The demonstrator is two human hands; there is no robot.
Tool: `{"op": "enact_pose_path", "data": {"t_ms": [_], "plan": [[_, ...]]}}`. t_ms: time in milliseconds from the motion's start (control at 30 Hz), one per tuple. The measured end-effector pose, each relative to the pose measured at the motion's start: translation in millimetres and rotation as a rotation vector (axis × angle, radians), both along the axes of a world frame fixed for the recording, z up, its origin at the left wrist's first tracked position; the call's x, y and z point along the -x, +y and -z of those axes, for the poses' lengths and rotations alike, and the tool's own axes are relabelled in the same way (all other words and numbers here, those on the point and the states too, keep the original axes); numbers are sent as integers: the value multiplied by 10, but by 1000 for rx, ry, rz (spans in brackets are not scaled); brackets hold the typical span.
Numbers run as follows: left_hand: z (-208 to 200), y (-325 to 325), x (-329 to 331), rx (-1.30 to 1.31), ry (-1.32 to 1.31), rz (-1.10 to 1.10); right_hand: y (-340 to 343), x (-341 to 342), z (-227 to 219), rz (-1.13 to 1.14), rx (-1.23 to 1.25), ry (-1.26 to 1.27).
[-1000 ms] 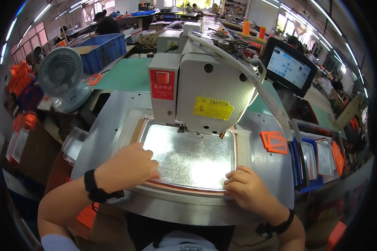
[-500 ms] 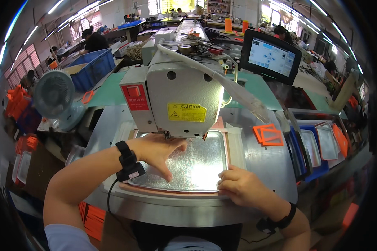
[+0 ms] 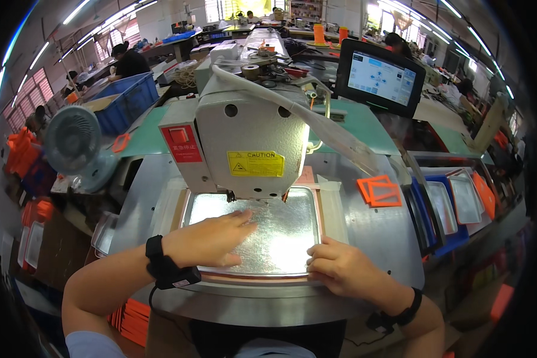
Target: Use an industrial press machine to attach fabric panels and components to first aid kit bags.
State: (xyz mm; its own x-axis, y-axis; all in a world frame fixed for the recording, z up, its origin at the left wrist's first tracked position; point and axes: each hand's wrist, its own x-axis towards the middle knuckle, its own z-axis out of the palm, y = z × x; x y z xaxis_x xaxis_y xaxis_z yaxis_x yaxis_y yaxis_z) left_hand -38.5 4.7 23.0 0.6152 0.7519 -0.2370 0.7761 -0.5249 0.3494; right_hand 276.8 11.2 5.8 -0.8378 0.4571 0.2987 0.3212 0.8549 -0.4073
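Note:
A shiny silvery rectangular panel [image 3: 274,230] with rounded corners lies in a flat frame under the head of a grey sewing machine [image 3: 253,134]. Over the panel's left part is my left hand [image 3: 212,238], fingers stretched and apart, holding nothing. Whether its fingertips touch the surface I cannot tell. My right hand [image 3: 340,267] is at the panel's near right corner, its fingers curled and pressed together at the edge. What they pinch, if anything, is hidden. A reddish strip [image 3: 262,277] runs along the panel's near edge.
Orange frames [image 3: 379,192] lie right of the panel on the metal bed [image 3: 364,238]. Farther right stand blue trays [image 3: 453,232] with silvery panels. A screen [image 3: 380,77] rises behind. On the left are a fan [image 3: 74,140] and a blue crate [image 3: 122,104]. People sit in the background.
My left hand has drawn back from beneath the machine head toward me, its fingers straighter. My right hand stays at the corner. The view has shifted slightly.

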Motion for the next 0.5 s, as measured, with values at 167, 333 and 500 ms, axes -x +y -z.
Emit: {"op": "enact_pose_path", "data": {"t_ms": [167, 333, 500], "plan": [[-208, -71, -123, 53, 99, 28, 5, -45, 4, 6, 102, -13], [-119, -52, -100, 43, 81, 8, 399, -204, -19, -75, 479, 187], [-197, 10, -187, 108, 69, 3, 908, -184, 76, 86, 36, -21]]}}
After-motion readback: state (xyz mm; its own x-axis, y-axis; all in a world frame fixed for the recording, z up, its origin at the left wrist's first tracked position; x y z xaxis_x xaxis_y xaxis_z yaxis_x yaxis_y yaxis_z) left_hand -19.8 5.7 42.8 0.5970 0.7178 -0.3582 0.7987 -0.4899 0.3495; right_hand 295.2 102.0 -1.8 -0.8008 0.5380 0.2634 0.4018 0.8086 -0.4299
